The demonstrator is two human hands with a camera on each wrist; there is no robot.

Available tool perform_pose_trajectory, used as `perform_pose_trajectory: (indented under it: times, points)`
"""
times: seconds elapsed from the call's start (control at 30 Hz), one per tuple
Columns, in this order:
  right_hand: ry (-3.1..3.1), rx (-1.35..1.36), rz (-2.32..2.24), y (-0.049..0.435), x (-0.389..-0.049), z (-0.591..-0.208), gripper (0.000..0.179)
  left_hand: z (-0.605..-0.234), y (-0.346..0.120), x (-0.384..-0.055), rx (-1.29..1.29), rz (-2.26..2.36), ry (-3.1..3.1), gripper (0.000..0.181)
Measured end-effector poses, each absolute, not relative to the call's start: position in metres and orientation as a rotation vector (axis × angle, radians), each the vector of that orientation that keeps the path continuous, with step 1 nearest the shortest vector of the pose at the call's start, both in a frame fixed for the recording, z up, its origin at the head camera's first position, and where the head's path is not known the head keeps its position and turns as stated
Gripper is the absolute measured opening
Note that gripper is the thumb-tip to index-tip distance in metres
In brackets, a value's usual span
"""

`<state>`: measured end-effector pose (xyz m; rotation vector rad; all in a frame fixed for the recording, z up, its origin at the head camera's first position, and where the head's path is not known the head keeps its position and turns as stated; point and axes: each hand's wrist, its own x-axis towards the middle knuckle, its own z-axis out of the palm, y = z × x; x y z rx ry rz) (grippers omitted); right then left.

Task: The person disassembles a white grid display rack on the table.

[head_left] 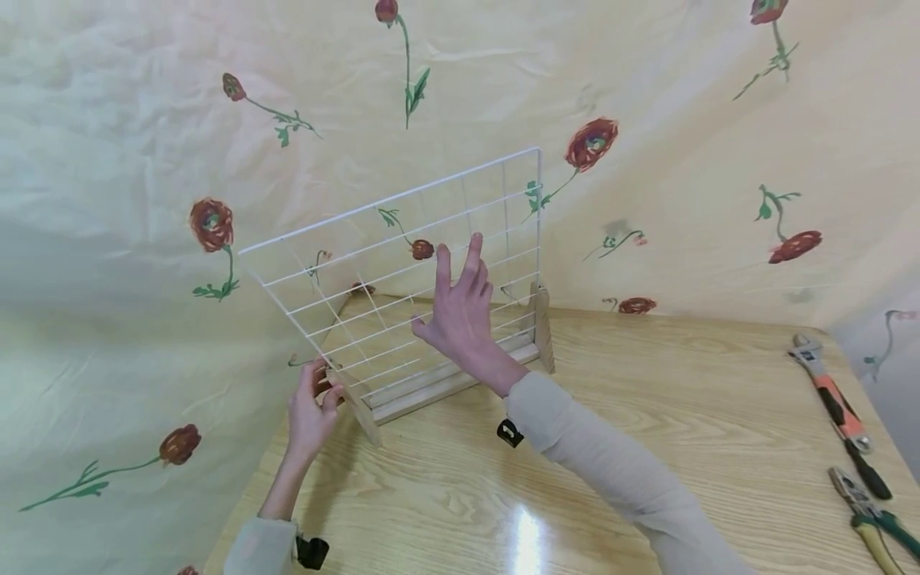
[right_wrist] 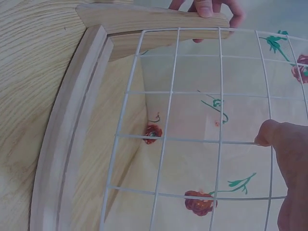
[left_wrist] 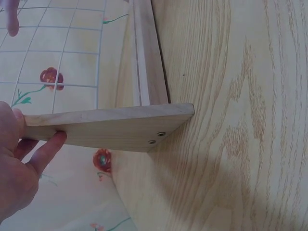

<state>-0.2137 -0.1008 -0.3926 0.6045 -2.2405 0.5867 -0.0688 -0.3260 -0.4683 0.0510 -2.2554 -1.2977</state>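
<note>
I have my left hand (head_left: 312, 407) pinching the upper end of a pale wooden side board (left_wrist: 110, 126) with 2 screws (left_wrist: 161, 134). The white, square-meshed wire grid (right_wrist: 220, 93) rises aslant above the table (head_left: 647, 383); over it, my right hand (head_left: 460, 319) spreads its fingers wide.

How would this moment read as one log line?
left hand: grips wooden side | right hand: at grid | wrench, pliers: on table
</note>
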Motion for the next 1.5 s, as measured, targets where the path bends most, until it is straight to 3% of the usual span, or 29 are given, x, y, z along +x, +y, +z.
perform_pose_trajectory:
  times: [1.1, 1.33, 1.5]
  points:
    - [-2.322, 0.602, 0.598, -0.101, -0.214, -0.366, 0.131, -0.470, -0.323, -0.068, 0.037, -1.192, -2.264, 0.046]
    - [-2.308, 0.610, 0.626, -0.100, -0.214, -0.362, 0.132, -0.443, -0.306, -0.059, 0.019, -1.141, -2.283, 0.042]
    - [-2.314, 0.613, 0.623, -0.101, -0.213, -0.358, 0.131, -0.459, -0.317, -0.065, 0.045, -1.186, -2.281, 0.044]
